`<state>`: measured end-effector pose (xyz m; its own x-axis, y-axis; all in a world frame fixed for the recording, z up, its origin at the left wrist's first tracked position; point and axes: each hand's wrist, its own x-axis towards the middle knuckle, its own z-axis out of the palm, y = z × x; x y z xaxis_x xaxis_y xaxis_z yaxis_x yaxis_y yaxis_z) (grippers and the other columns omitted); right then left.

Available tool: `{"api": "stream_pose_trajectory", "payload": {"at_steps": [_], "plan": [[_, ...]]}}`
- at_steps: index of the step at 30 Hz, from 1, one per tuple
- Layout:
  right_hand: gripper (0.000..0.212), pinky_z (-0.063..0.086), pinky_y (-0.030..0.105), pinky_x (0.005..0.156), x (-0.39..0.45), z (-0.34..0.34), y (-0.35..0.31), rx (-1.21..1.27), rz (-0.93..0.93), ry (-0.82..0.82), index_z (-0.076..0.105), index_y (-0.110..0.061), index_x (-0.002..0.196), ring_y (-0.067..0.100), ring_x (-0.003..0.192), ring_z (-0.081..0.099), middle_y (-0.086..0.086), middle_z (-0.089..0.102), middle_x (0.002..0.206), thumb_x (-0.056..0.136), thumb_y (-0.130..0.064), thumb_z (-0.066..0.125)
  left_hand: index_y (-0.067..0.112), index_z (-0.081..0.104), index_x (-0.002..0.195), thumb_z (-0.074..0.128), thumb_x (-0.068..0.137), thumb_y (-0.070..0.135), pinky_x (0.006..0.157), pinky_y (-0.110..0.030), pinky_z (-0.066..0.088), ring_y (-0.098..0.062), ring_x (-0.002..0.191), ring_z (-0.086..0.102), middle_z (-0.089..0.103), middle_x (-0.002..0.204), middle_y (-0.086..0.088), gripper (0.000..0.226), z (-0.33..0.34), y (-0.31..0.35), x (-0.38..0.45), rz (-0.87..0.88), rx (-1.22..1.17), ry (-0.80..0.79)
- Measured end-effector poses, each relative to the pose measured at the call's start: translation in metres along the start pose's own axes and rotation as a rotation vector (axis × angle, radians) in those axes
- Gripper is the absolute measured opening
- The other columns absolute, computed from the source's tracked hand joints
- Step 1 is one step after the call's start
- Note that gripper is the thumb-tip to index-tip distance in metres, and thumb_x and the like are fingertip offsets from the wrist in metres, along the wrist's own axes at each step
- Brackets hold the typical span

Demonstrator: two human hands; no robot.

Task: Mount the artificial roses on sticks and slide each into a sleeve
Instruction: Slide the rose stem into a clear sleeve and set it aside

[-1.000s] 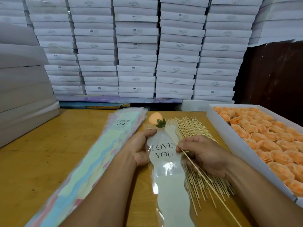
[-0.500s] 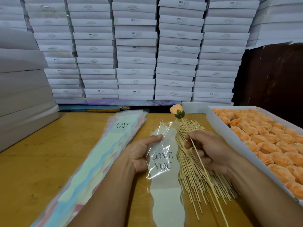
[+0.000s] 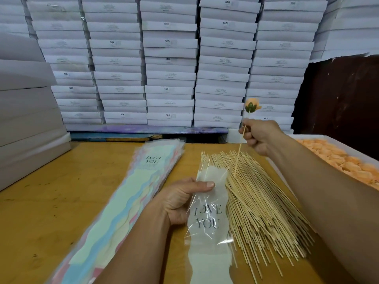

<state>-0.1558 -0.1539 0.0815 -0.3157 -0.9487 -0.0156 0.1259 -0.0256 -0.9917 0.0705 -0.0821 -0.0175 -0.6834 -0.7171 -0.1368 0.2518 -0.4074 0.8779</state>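
Observation:
My right hand (image 3: 258,136) grips a thin wooden stick (image 3: 239,151) raised above the table, with an orange rose (image 3: 251,105) mounted on its top end. The stick's lower tip hangs just above the open mouth of a clear sleeve (image 3: 208,220) printed "LOVE YOU". My left hand (image 3: 184,198) holds that sleeve near its top, thumb pressed across the plastic. The sleeve lies on the wooden table (image 3: 61,201) beside a spread pile of bare sticks (image 3: 260,206).
A stack of pastel sleeves (image 3: 123,212) lies to the left. A white tray (image 3: 275,163) of several orange roses (image 3: 336,158) stands at the right. White boxes (image 3: 170,64) are stacked high behind the table and at the left.
My right hand has lifted the rose on its stick up and to the right, swinging it upright. The stick has come off the sleeve. My left hand stays on the sleeve.

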Motion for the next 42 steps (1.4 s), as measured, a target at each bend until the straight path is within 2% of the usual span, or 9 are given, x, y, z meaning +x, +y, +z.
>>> {"api": "stream_pose_trajectory", "payload": {"at_steps": [7,14,19,25,27,30,34,38,42], "plan": [[0.017,0.029,0.015,0.033,0.035,0.001,-0.018,0.000,0.030,0.146,0.058,-0.007,0.088,0.005,0.035,0.039,0.009,0.063,0.075,0.103,-0.013,0.055,-0.003,0.070,0.110,0.096,0.055,0.011,0.086,-0.045,0.058,-0.033,0.090,0.072,0.072,0.103,-0.022,0.062,-0.001,-0.001,-0.001,0.024,0.031,-0.040],[0.023,0.030,0.016,0.035,0.039,0.005,-0.007,-0.025,-0.052,0.253,0.058,-0.001,0.079,0.007,0.028,0.038,0.011,0.063,0.066,0.100,-0.010,0.059,-0.005,0.067,0.114,0.097,0.054,0.010,0.082,-0.046,0.060,-0.034,0.089,0.073,0.071,0.103,-0.023,0.068,0.000,0.000,-0.001,0.010,0.004,-0.034],[0.027,0.027,0.018,0.036,0.046,0.004,-0.013,0.019,-0.064,0.309,0.056,-0.003,0.075,0.013,0.038,0.038,0.012,0.065,0.068,0.100,-0.012,0.055,-0.005,0.063,0.121,0.096,0.055,0.011,0.086,-0.047,0.058,-0.034,0.093,0.070,0.067,0.109,-0.025,0.076,0.001,0.001,-0.001,-0.008,0.012,-0.052],[0.023,0.030,0.016,0.035,0.042,0.006,-0.012,-0.053,-0.062,0.219,0.058,-0.002,0.082,0.008,0.030,0.038,0.011,0.063,0.068,0.101,-0.013,0.058,-0.006,0.060,0.126,0.096,0.055,0.010,0.086,-0.047,0.058,-0.035,0.094,0.071,0.066,0.111,-0.025,0.081,0.001,0.001,0.002,-0.015,-0.006,-0.029],[0.020,0.030,0.017,0.036,0.039,0.008,-0.013,-0.069,-0.060,0.203,0.059,-0.002,0.084,0.008,0.033,0.038,0.011,0.063,0.069,0.101,-0.012,0.058,-0.005,0.059,0.128,0.096,0.056,0.011,0.086,-0.048,0.059,-0.035,0.095,0.071,0.066,0.112,-0.025,0.083,0.000,0.001,0.003,-0.021,-0.007,-0.020],[0.015,0.030,0.020,0.037,0.034,0.010,-0.012,-0.094,-0.063,0.184,0.061,-0.002,0.091,0.010,0.038,0.039,0.012,0.063,0.071,0.101,-0.012,0.057,-0.005,0.064,0.121,0.095,0.060,0.011,0.081,-0.047,0.060,-0.035,0.094,0.072,0.070,0.108,-0.024,0.071,-0.001,0.000,0.004,-0.031,-0.016,-0.023],[0.015,0.033,0.020,0.038,0.026,0.017,-0.005,-0.123,-0.080,0.141,0.061,0.000,0.101,0.009,0.036,0.042,0.012,0.064,0.070,0.101,-0.014,0.058,-0.004,0.069,0.112,0.094,0.062,0.012,0.076,-0.044,0.060,-0.034,0.091,0.073,0.072,0.103,-0.023,0.058,-0.003,-0.001,0.006,-0.038,-0.018,-0.029],[0.017,0.035,0.019,0.038,0.021,0.024,-0.002,-0.133,-0.107,0.119,0.062,0.000,0.099,0.007,0.032,0.043,0.012,0.065,0.070,0.102,-0.015,0.057,-0.004,0.070,0.109,0.094,0.062,0.012,0.075,-0.044,0.061,-0.034,0.089,0.074,0.072,0.102,-0.023,0.056,-0.003,-0.001,0.006,-0.042,-0.019,-0.037],[0.020,0.033,0.017,0.035,0.027,0.019,-0.013,-0.079,-0.148,0.192,0.060,-0.003,0.084,0.009,0.029,0.041,0.012,0.062,0.063,0.102,-0.013,0.057,-0.005,0.064,0.118,0.098,0.054,0.013,0.077,-0.045,0.061,-0.035,0.091,0.072,0.068,0.107,-0.025,0.075,0.000,0.000,0.004,-0.049,-0.015,-0.019]]}}
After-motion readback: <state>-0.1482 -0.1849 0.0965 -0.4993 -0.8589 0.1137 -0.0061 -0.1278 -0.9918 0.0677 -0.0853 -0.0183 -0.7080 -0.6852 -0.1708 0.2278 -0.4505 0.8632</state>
